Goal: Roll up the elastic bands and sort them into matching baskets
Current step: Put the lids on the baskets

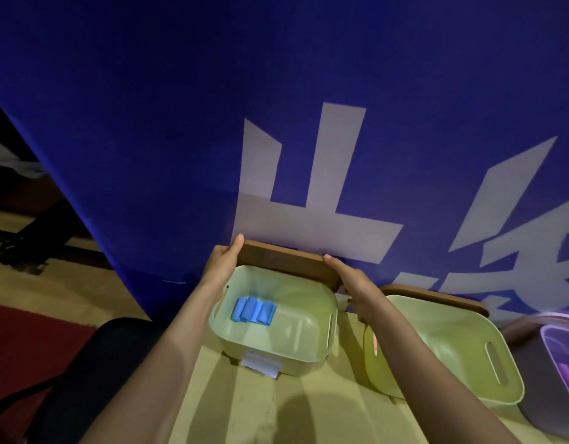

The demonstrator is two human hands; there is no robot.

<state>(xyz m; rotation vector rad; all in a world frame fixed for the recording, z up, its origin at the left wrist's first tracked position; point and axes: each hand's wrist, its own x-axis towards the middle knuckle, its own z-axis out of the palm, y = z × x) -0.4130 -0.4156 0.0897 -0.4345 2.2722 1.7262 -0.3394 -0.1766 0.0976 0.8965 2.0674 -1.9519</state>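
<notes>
Stretching both bare forearms up from the bottom edge toward the middle of the frame. Gripping the left end of a flat brown wooden lid [283,261] with the left hand [224,260], thumb lying over its corner. Clasping the right end with the right hand [356,286], thumb pointing up.
</notes>
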